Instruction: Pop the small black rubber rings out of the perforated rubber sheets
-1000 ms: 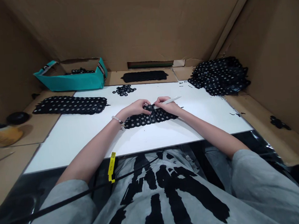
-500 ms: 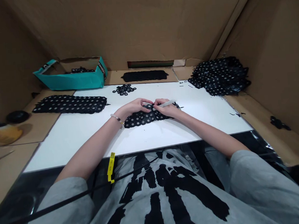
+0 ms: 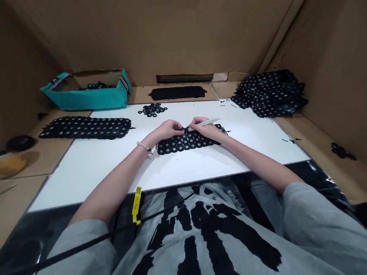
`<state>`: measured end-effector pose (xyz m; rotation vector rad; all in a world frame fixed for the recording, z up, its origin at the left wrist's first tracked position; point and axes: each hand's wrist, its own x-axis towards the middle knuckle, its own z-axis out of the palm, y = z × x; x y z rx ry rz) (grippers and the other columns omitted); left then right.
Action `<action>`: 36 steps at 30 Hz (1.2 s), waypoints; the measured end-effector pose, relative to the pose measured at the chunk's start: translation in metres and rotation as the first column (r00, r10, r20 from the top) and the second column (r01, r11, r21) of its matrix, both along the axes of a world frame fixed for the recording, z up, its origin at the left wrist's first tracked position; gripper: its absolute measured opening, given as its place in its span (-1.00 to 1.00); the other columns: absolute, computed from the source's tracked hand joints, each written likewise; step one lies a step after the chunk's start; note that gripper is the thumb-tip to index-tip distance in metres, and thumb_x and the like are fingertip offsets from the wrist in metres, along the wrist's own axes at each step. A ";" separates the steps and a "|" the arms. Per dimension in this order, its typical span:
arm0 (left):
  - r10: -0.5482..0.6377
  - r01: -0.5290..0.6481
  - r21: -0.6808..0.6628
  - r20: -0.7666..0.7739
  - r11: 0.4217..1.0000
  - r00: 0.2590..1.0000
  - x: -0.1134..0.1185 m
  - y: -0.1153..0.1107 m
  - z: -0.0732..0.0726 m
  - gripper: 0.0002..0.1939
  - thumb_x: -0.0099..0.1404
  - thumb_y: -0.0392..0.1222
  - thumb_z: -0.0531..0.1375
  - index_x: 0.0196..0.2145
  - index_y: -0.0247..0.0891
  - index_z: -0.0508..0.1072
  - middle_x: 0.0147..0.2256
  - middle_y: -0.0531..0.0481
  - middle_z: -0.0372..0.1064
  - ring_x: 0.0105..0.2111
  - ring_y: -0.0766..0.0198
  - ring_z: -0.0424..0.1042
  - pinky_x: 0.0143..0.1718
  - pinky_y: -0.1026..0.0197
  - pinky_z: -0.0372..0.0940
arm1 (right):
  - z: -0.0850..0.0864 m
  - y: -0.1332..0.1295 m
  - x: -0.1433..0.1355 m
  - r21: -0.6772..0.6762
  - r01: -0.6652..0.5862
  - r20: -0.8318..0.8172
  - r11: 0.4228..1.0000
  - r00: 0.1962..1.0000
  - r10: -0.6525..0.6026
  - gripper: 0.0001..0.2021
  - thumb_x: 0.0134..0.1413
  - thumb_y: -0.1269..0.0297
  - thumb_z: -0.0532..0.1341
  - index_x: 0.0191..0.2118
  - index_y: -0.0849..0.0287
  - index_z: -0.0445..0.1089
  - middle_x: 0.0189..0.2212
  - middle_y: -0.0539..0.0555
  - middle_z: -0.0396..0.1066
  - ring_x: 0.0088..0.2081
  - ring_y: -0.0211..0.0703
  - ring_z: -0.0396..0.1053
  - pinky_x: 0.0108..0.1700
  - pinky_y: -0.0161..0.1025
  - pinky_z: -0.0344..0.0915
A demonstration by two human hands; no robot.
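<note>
A black sheet of joined rings (image 3: 188,143) lies flat on the white board in front of me. My left hand (image 3: 169,130) is closed at the sheet's far edge, thumb and fingertips pinching there. Just to its right, my right hand (image 3: 204,129) grips a slim white pen-like tool (image 3: 210,121), whose tip points down and left at the sheet's far edge near the left fingertips. The tip's exact contact is too small to make out. A beaded bracelet (image 3: 144,146) circles my left wrist.
Loose black rings (image 3: 152,110) lie behind my hands. Another ring sheet (image 3: 87,128) is at left, a stack of sheets (image 3: 176,92) at the back, a big pile (image 3: 270,93) at right. A teal box (image 3: 88,98) holds more rings. Cardboard walls (image 3: 175,32) enclose the board.
The ring sheet has shifted slightly right and away from me. My left fingers have drawn in closer together, and the right hand with the pen-like tool has moved a little right.
</note>
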<state>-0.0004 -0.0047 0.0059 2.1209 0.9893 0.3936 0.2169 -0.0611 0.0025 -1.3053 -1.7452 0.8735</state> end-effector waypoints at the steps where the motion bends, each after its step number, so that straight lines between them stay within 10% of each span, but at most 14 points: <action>1: 0.008 -0.008 -0.022 0.020 1.000 1.000 0.000 0.000 -0.001 -0.63 0.06 0.10 0.32 -0.35 -0.29 0.58 -0.36 -0.03 0.55 -0.32 0.16 0.40 -0.20 0.14 0.23 | -0.001 -0.001 -0.003 0.010 0.004 0.017 1.000 1.000 -0.004 -0.79 0.05 0.11 0.20 -0.47 0.12 0.34 -0.43 0.00 0.48 -0.28 -0.12 0.38 -0.14 -0.20 0.25; 11: -0.054 0.064 -0.229 0.050 0.971 0.997 -0.006 0.003 0.001 -0.60 0.06 0.13 0.32 -0.31 -0.25 0.60 -0.37 0.02 0.52 -0.30 0.17 0.38 -0.17 0.15 0.21 | -0.011 -0.010 -0.014 0.166 0.041 0.151 0.985 0.986 -0.066 -0.81 0.14 0.14 0.13 -0.43 0.09 0.30 -0.43 0.00 0.45 -0.32 -0.12 0.35 -0.20 -0.20 0.18; 19: -0.072 0.070 -0.027 -0.074 0.997 0.995 -0.004 -0.001 0.009 -0.48 -0.06 0.14 0.38 -0.21 -0.24 0.51 -0.26 -0.02 0.50 -0.21 0.09 0.40 -0.14 0.16 0.21 | -0.009 -0.005 -0.004 0.009 0.006 0.027 1.000 1.000 -0.006 -0.81 0.04 0.15 0.19 -0.49 0.12 0.35 -0.43 0.00 0.48 -0.28 -0.11 0.39 -0.17 -0.21 0.23; 36: 0.033 -0.022 -0.141 0.073 0.990 0.997 0.000 -0.007 0.002 -0.29 -0.06 -0.08 0.42 0.06 -0.25 0.39 -0.34 0.04 0.41 -0.22 0.09 0.43 -0.14 0.15 0.26 | -0.004 -0.013 -0.007 0.026 -0.016 0.056 1.000 0.998 0.014 -0.82 0.05 0.16 0.18 -0.48 0.11 0.36 -0.38 0.02 0.50 -0.22 -0.09 0.40 -0.13 -0.21 0.27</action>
